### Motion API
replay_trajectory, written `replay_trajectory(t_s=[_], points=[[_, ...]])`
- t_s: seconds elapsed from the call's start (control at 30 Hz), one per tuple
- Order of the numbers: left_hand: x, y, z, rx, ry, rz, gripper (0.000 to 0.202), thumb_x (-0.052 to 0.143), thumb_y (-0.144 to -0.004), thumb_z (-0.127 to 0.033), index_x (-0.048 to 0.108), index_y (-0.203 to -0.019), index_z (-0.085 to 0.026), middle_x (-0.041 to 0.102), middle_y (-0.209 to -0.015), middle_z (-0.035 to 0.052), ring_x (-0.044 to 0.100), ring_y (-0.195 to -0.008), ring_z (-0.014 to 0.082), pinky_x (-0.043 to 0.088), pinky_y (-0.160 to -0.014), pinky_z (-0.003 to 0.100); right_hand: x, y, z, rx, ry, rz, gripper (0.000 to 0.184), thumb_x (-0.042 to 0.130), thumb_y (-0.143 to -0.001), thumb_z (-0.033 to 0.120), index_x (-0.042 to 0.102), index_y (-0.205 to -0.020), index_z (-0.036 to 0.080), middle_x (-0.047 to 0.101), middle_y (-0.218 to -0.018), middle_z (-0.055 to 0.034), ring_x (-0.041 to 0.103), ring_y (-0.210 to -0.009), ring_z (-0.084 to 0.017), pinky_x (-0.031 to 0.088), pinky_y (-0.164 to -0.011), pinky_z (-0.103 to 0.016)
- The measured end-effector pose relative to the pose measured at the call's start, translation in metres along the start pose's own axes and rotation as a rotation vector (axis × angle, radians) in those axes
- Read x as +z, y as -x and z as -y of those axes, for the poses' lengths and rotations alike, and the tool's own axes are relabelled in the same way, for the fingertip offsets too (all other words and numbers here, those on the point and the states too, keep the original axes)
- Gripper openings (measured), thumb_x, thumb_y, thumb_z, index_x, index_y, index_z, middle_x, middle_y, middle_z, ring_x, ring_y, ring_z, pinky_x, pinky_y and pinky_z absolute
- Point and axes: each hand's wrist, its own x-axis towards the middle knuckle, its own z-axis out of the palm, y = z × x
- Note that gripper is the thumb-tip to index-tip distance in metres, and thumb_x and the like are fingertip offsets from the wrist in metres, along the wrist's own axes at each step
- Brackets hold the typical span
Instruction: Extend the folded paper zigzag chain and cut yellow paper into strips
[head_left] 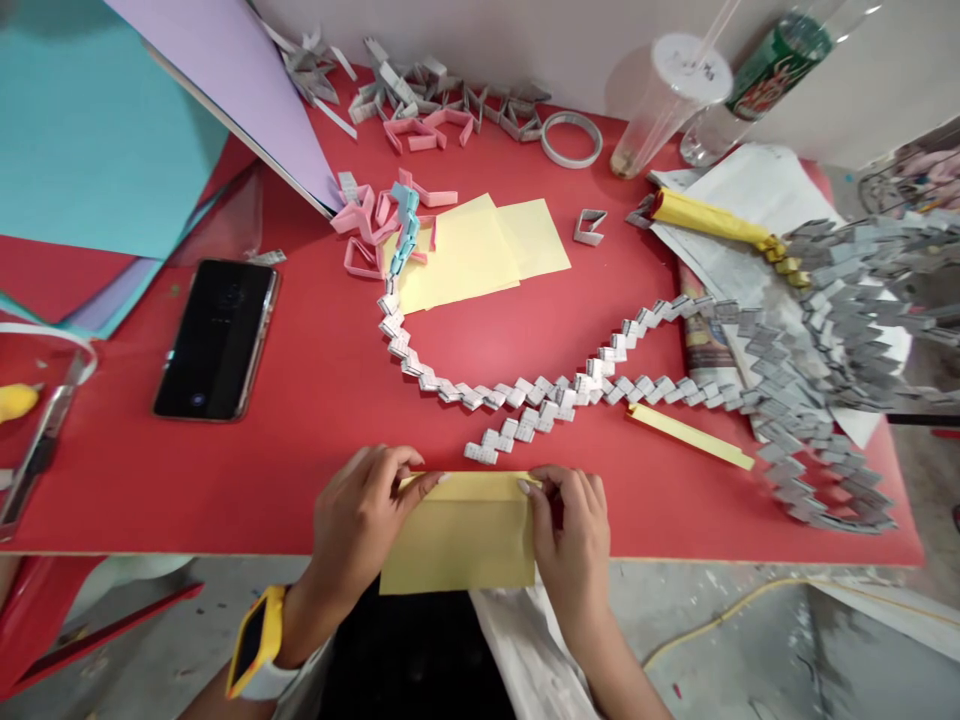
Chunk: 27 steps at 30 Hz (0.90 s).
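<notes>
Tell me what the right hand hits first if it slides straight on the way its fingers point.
Probably the loose end of the folded-paper chain, just beyond the yellow sheet that the right hand pinches; depth is unclear.

Yellow paper [457, 535] on red table [300, 400] — grey-white newsprint chain [525, 390], black phone [217, 338], yellow watch [255, 640]
</notes>
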Motion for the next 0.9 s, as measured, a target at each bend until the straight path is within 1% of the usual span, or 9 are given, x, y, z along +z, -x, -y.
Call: replay_trajectory(t_s=[0.13, 0.23, 0.37, 0.47, 0.53, 0.6, 0.67, 0.73, 0.9], points=[[0.001, -0.001, 0.001, -0.024, -0.013, -0.016, 0.026, 0.067, -0.082, -0.04, 0.055, -0.09, -0.018, 0.057, -0.077, 0.0025, 0.055, -0.074, 0.0183, 0.041, -0.068, 0.028, 0.001, 0.002, -0.002, -0.012, 0.059, -0.037, 0.008, 0.053, -0.091, 0.016, 0.058, -0.096, 0.02, 0.056, -0.083, -0.0053, 0.046, -0.078, -0.02, 0.043, -0.069, -0.032], [0.0, -0.003, 0.0, -0.012, -0.049, -0.022, 0.026, 0.067, -0.082, -0.04, 0.056, -0.092, -0.019, 0.058, -0.087, 0.0063, 0.053, -0.084, 0.0231, 0.04, -0.073, 0.033, 0.006, 0.007, 0.003, -0.144, 0.203, -0.111, 0.026, 0.05, -0.092, 0.014, 0.061, -0.113, 0.024, 0.057, -0.103, -0.0109, 0.049, -0.098, -0.025, 0.045, -0.082, -0.039], [-0.001, -0.004, -0.001, 0.028, -0.073, 0.035, 0.015, 0.063, -0.086, -0.034, 0.058, -0.09, -0.021, 0.058, -0.088, 0.0056, 0.051, -0.084, 0.0231, 0.035, -0.072, 0.033, 0.014, 0.02, 0.011, -0.504, 0.422, 0.074, 0.041, 0.047, -0.095, 0.03, 0.05, -0.136, 0.029, 0.051, -0.14, -0.0084, 0.03, -0.136, -0.031, 0.013, -0.114, -0.058], [-0.002, -0.005, -0.001, 0.036, -0.059, 0.035, 0.017, 0.063, -0.086, -0.036, 0.059, -0.088, -0.02, 0.058, -0.087, 0.0059, 0.051, -0.083, 0.0227, 0.035, -0.071, 0.034, 0.009, 0.028, 0.002, -0.492, 0.497, 0.16, 0.053, 0.041, -0.095, 0.049, 0.046, -0.141, 0.022, 0.044, -0.148, -0.0104, 0.012, -0.146, -0.034, -0.004, -0.113, -0.065], [-0.004, -0.005, -0.001, 0.098, -0.05, 0.013, 0.013, 0.062, -0.088, -0.032, 0.06, -0.09, -0.019, 0.058, -0.087, 0.0062, 0.051, -0.084, 0.0223, 0.035, -0.071, 0.033, 0.002, 0.031, -0.009, -0.416, 0.54, 0.125, 0.057, 0.039, -0.095, 0.051, 0.045, -0.142, 0.02, 0.041, -0.15, -0.0133, 0.005, -0.148, -0.036, -0.001, -0.111, -0.067], [-0.006, -0.007, -0.002, 0.339, -0.049, 0.01, 0.006, 0.056, -0.09, -0.019, 0.061, -0.094, -0.02, 0.06, -0.089, 0.0054, 0.052, -0.085, 0.0209, 0.036, -0.072, 0.033, -0.006, 0.033, -0.019, -0.38, 0.569, 0.104, 0.055, 0.039, -0.096, 0.047, 0.043, -0.143, 0.018, 0.039, -0.151, -0.0146, 0.004, -0.148, -0.037, 0.003, -0.111, -0.067], [-0.01, -0.01, -0.002, 0.646, -0.068, 0.034, 0.02, 0.05, -0.09, -0.007, 0.062, -0.097, -0.02, 0.063, -0.093, 0.0038, 0.054, -0.085, 0.0188, 0.037, -0.073, 0.032, -0.011, 0.032, -0.024, -0.375, 0.571, 0.084, 0.051, 0.043, -0.096, 0.041, 0.043, -0.142, 0.019, 0.039, -0.151, -0.0143, 0.006, -0.148, -0.037, 0.007, -0.112, -0.066], [-0.015, -0.012, -0.003, 0.814, -0.086, 0.094, 0.024, 0.047, -0.088, -0.003, 0.062, -0.099, -0.018, 0.066, -0.096, 0.0034, 0.055, -0.086, 0.0174, 0.037, -0.073, 0.031, -0.013, 0.029, -0.023, -0.392, 0.539, 0.03, 0.046, 0.048, -0.095, 0.036, 0.049, -0.137, 0.02, 0.042, -0.148, -0.0155, 0.015, -0.146, -0.037, 0.013, -0.111, -0.066], [-0.018, -0.01, -0.003, 0.686, -0.007, 0.208, 0.013, 0.052, -0.091, -0.017, 0.062, -0.1, -0.016, 0.065, -0.098, 0.0059, 0.056, -0.088, 0.0191, 0.041, -0.075, 0.032, -0.008, 0.012, -0.012, -0.555, 0.358, -0.119, 0.022, 0.062, -0.089, 0.028, 0.065, -0.108, 0.019, 0.064, -0.12, -0.014, 0.05, -0.122, -0.03, 0.035, -0.103, -0.049]])
